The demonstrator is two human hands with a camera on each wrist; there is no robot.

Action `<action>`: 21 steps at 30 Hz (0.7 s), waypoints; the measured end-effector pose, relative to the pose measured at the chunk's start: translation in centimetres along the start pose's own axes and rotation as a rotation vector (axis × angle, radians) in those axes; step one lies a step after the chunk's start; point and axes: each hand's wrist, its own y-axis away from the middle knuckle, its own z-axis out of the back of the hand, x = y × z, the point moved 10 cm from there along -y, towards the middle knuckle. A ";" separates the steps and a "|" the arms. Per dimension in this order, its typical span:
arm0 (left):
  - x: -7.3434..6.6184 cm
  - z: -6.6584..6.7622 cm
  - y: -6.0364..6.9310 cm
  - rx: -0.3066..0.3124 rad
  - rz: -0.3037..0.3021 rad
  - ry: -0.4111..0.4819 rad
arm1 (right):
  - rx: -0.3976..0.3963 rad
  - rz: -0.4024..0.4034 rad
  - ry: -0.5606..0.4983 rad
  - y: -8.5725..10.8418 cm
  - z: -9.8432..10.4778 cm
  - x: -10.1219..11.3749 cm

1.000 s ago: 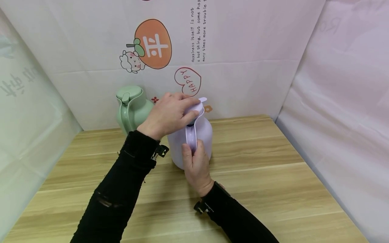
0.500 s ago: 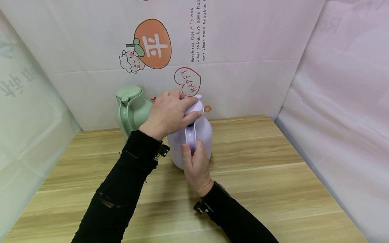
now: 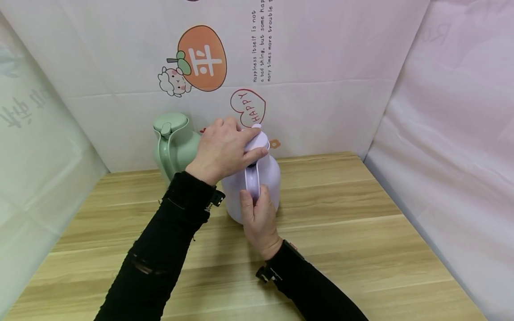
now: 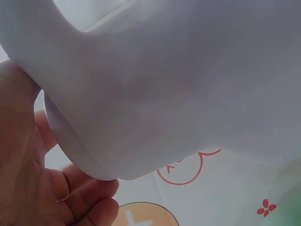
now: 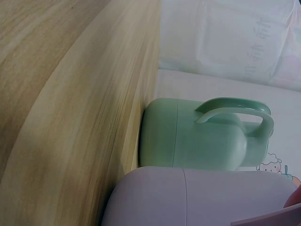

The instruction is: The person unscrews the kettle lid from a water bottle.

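Note:
A lilac thermos jug (image 3: 272, 178) stands upright on the table. Its handle (image 3: 252, 176) faces me, and my right hand (image 3: 261, 220) grips the lower part of it, thumb along the left side. My left hand (image 3: 222, 149) reaches over the top and holds the jug's lid (image 3: 259, 141) between thumb and fingers. A small tab (image 3: 257, 126) sticks out at the lid's far side. In the left wrist view the curled left fingers (image 4: 101, 212) show beside the lilac rim; the jug fills most of that view. My left hand hides part of the jug's neck.
A green thermos jug (image 3: 182, 147) of the same shape stands close behind on the left, partly covered by my left hand. Printed white cloth (image 3: 329, 102) rises along the back edge of the wooden table (image 3: 341, 223), with plain cloth at both sides.
The lid has turned under my left hand: its tab has swung from the right toward the left, and the fingers moved slightly with it. My right hand stays on the handle.

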 end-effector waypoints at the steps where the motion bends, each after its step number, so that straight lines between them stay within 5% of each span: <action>1: 0.0 0.0 0.0 0.001 0.001 -0.002 | 0.002 0.000 -0.002 0.0 0.0 0.0; 14: 0.3 -0.4 -0.1 0.022 -0.010 -0.002 | -0.013 -0.019 -0.002 0.1 0.1 -0.1; 21: 0.2 -0.9 -0.1 0.046 -0.084 0.155 | -0.012 -0.016 -0.003 0.1 0.0 -0.1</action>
